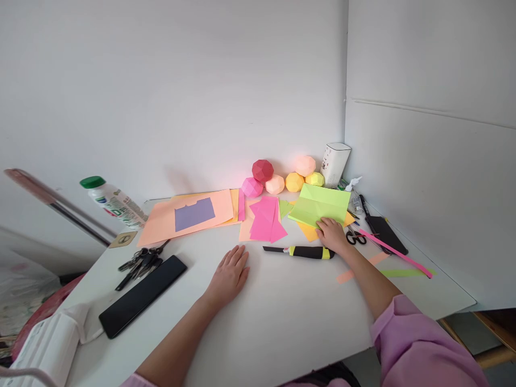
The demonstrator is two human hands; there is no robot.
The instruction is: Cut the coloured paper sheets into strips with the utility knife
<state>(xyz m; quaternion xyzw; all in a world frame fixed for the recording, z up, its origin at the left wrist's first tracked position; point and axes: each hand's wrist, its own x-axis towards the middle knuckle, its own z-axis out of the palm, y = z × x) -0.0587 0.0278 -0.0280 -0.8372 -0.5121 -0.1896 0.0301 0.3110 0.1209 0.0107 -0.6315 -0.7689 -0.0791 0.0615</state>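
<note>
My left hand (230, 275) lies flat on the white table, its fingers stretched out and holding nothing. With my right hand (334, 235) I have hold of the front edge of a creased lime-green sheet of paper (318, 203); the exact placement of the thumb is hard to make out. Under and beside that sheet are orange paper pieces (307, 231). Pink paper pieces (266, 219) lie between my hands, farther back. A black and yellow utility knife (310, 252) rests just in front of my right hand, blade pointing left. Scissors (356, 236) with black handles lie to its right.
Faceted paper balls (263, 171) stand along the wall beside a white container (335, 164). Peach sheets (161, 217) with a purple piece (195, 214), keys (144, 262), a black phone-like slab (143, 295) and a green-capped bottle (116, 201) are left. A pink strip (397, 253) lies right.
</note>
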